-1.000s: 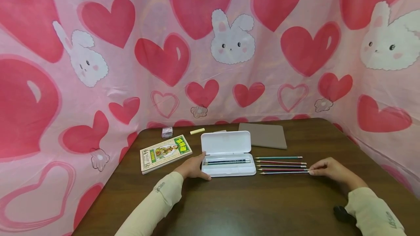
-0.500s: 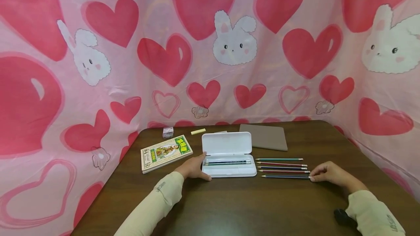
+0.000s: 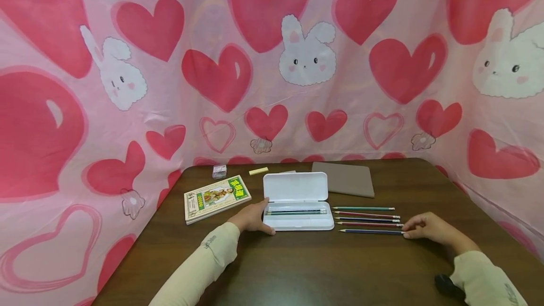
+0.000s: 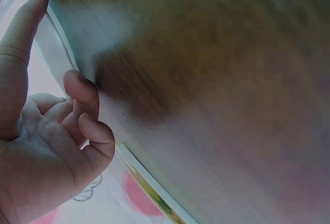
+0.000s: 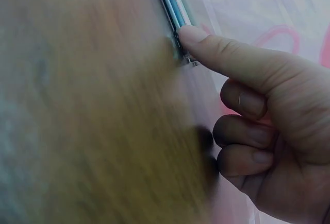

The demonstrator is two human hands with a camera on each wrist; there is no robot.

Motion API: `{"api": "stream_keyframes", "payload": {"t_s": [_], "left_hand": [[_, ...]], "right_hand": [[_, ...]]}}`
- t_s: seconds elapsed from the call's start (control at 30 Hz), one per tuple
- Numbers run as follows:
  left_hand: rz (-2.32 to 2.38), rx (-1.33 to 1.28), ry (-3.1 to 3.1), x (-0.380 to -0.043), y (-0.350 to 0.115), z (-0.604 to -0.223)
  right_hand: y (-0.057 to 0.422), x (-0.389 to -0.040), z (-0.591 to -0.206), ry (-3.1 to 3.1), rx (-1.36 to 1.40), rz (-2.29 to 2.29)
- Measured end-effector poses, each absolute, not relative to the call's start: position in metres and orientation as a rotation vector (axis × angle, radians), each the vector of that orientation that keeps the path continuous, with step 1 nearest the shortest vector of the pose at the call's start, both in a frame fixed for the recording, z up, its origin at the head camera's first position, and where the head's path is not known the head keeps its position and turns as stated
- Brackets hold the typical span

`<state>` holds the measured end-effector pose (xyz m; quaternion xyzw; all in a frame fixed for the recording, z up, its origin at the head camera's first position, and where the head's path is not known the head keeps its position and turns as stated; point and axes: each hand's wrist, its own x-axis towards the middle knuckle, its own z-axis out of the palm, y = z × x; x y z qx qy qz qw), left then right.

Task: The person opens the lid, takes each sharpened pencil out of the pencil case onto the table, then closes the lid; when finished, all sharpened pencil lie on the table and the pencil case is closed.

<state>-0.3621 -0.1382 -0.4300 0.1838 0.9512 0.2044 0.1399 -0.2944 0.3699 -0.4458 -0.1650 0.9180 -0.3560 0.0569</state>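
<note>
A white pencil case [image 3: 297, 224] lies with its lid [image 3: 295, 186] raised and a few pencils [image 3: 297, 212] inside. My left hand [image 3: 255, 217] grips its left end, thumb at the front corner and forefinger near the hinge. In the left wrist view the other fingers [image 4: 92, 95] curl beside the case. To the right of the case, several pencils lie in a row, tips pointing left. My right hand [image 3: 431, 230] pinches the eraser end of the nearest one, a dark blue pencil [image 3: 371, 232]. In the right wrist view the thumb [image 5: 216, 46] presses at the pencil ends.
Left of the case is a book [image 3: 217, 198] with a green and cream cover. Behind it stand a small clear box [image 3: 219, 171] and a yellow strip [image 3: 258, 171]. A grey-brown notebook [image 3: 348, 178] lies behind the lid. Pink patterned cloth [image 3: 272, 84] surrounds the brown table [image 3: 323, 268].
My right hand has drawn the dark blue pencil slightly toward me, widening its gap from the row. My left hand keeps its place on the case. The head view has shifted a little.
</note>
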Motion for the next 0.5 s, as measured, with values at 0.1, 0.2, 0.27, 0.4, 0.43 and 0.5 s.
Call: {"api": "stream_keyframes", "payload": {"t_s": [0.1,0.2,0.27,0.4,0.43,0.5], "left_hand": [[0.584,0.532,2.753,-0.363,-0.138,-0.43],[0.582,0.533,2.756,-0.364,-0.138,-0.431],[0.585,0.533,2.755,-0.364,-0.138,-0.431],[0.595,0.533,2.749,-0.363,-0.138,-0.431],[0.597,0.533,2.747,-0.363,-0.139,-0.431],[0.6,0.532,2.744,-0.363,-0.139,-0.431]], "right_hand": [[0.369,-0.296,-0.447,2.788,-0.487,-1.104],[0.365,-0.299,-0.445,2.777,-0.477,-1.147],[0.36,-0.303,-0.442,2.775,-0.464,-1.162],[0.347,-0.313,-0.438,2.816,-0.477,-1.151],[0.344,-0.316,-0.437,2.829,-0.476,-1.149],[0.336,-0.323,-0.436,2.838,-0.471,-1.162]]}}
